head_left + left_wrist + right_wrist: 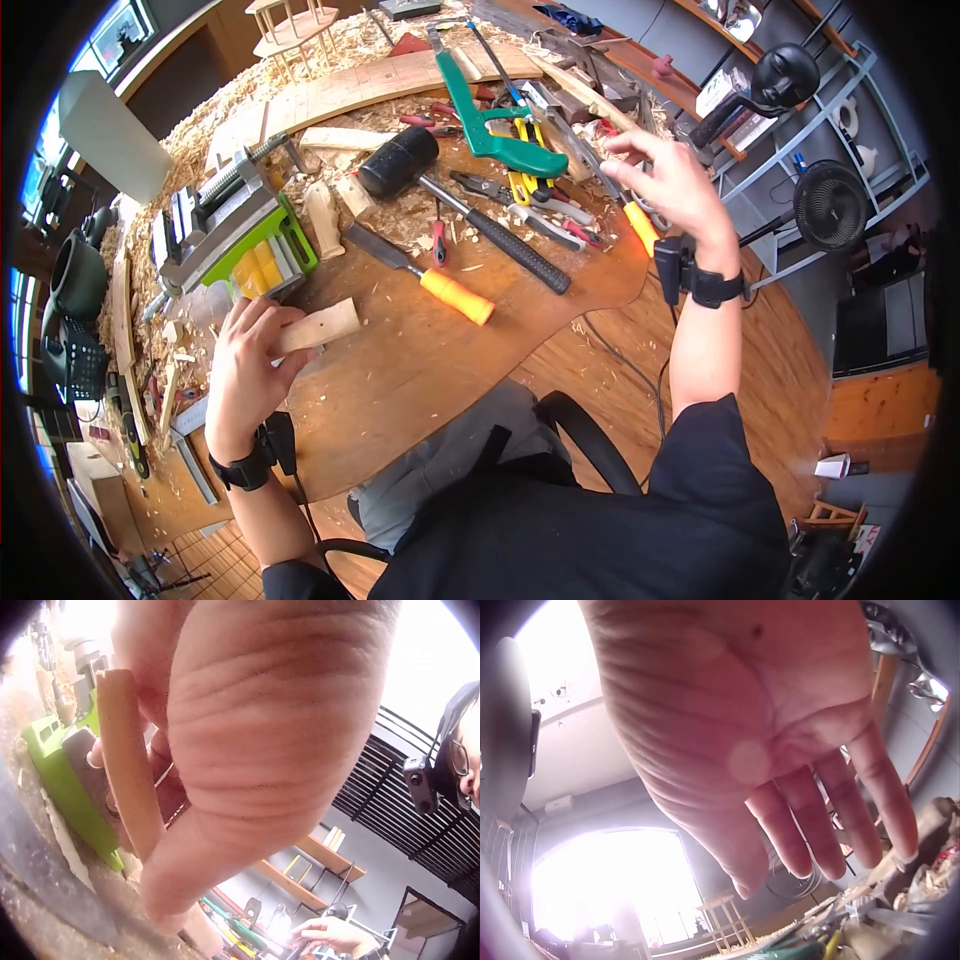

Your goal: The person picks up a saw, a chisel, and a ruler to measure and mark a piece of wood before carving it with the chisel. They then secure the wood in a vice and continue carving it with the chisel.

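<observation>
The left hand (250, 360) holds a small pale wooden piece (322, 326) between thumb and fingers, low over the left part of the table. In the left wrist view the same wood (124, 750) lies along the fingers beside the thumb. Raised above the right side of the tools, the right hand (672, 185) holds nothing; its fingers are extended and loosely bent. Near it are a green-handled saw (520, 155) and an orange handle (640, 228). The right wrist view shows the palm (742, 712) with fingers spread, touching nothing.
A green vise (300, 238) stands just beyond the left hand. A black mallet (398, 162) and an orange-handled chisel (455, 296) lie mid-table. Pliers, shavings and a long board (370, 85) lie behind. A metal square (192, 465) is at the left edge.
</observation>
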Demonstrator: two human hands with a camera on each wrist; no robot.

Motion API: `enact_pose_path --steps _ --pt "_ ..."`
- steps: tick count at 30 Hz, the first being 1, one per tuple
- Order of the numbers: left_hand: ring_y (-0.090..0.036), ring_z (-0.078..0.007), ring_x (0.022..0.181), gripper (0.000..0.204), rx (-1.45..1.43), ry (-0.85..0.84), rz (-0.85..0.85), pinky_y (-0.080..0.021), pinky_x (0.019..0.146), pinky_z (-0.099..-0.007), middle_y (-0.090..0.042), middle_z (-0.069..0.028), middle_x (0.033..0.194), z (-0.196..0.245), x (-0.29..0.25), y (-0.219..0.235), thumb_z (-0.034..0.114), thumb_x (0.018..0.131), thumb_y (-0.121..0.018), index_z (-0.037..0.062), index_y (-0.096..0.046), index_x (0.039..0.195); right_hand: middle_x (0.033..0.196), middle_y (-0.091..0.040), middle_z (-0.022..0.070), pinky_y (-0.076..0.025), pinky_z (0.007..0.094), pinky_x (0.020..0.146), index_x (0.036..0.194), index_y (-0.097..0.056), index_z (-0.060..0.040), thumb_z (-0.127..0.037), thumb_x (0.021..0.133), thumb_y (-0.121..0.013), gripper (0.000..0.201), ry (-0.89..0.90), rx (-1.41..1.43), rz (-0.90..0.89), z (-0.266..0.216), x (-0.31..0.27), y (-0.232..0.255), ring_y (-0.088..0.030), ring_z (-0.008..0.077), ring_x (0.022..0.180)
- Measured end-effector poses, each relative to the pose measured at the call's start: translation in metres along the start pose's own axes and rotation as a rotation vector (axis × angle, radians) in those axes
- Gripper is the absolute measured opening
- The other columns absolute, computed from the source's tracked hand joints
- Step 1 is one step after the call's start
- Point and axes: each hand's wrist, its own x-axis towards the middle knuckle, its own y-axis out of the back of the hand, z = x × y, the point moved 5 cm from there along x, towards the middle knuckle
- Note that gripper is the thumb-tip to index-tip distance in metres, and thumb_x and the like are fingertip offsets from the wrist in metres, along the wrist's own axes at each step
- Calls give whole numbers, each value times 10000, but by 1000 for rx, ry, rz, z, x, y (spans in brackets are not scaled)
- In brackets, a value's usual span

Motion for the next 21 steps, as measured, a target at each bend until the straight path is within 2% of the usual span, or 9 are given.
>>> enact_pose_path --steps 3,5,9,12,14,16,18,20,21 --pt "-541 -315 887 381 83 -16 -41 -439 818 -405 -578 -98 858 3 -1 -2 129 615 -814 42 -643 944 962 -701 111 -491 323 693 1069 -662 -36 -255 849 -703 313 56 -89 -3 13 -3 -25 -627 182 758" --pt "-542 -314 892 383 102 -10 -55 -434 829 -409 -579 -96 859 3 -1 -4 132 617 -814 45 -642 947 954 -657 140 -506 397 803 1013 -630 -28 -224 840 -685 267 256 -188 48 11 -4 -40 -643 326 909" --pt "-554 -312 920 426 141 -9 -72 -418 868 -418 -604 -84 891 5 -3 -5 152 616 -820 54 -650 994 1064 -627 109 -508 402 883 1038 -617 -34 -250 820 -712 321 394 -225 227 -12 5 -57 -596 312 1015" --pt "-575 -295 890 455 149 -54 -45 -442 840 -401 -626 -83 903 8 -2 -2 151 640 -818 51 -654 1053 1062 -625 153 -444 402 952 1071 -613 -16 -281 843 -693 359 389 -192 169 -26 25 -77 -574 315 1035" --pt "-585 -250 779 367 -90 2 -2 -474 738 -353 -622 -89 835 3 -2 1 109 711 -783 29 -663 1048 1101 -633 164 -435 402 956 1147 -599 -24 -338 858 -676 433 357 -231 135 -32 34 -91 -568 323 1064" --pt "-574 -223 725 303 -130 19 64 -471 690 -328 -618 -89 802 -3 -1 6 92 750 -755 14 -669 1030 1124 -628 185 -431 405 966 1201 -570 -21 -360 836 -699 514 302 -290 118 -34 42 -104 -554 327 1119" --pt "-564 -196 671 242 -171 35 126 -468 643 -303 -614 -89 768 -7 -1 10 75 788 -727 0 -675 1012 1124 -628 206 -444 420 958 1249 -541 -23 -354 809 -712 576 339 -279 118 -29 53 -108 -570 342 1114" --pt "-551 -170 642 161 -204 114 221 -455 623 -282 -611 -86 740 -14 -2 15 66 835 -685 -15 -681 974 1119 -635 207 -466 434 935 1256 -556 -47 -292 787 -705 550 290 -268 4 -23 63 -109 -599 352 1061" --pt "-548 -162 637 147 -216 120 241 -453 622 -280 -615 -87 740 -19 -3 15 75 861 -674 -17 -679 975 1091 -649 198 -490 442 907 1213 -602 -67 -231 760 -687 489 364 -200 58 -21 64 -101 -616 363 1021"
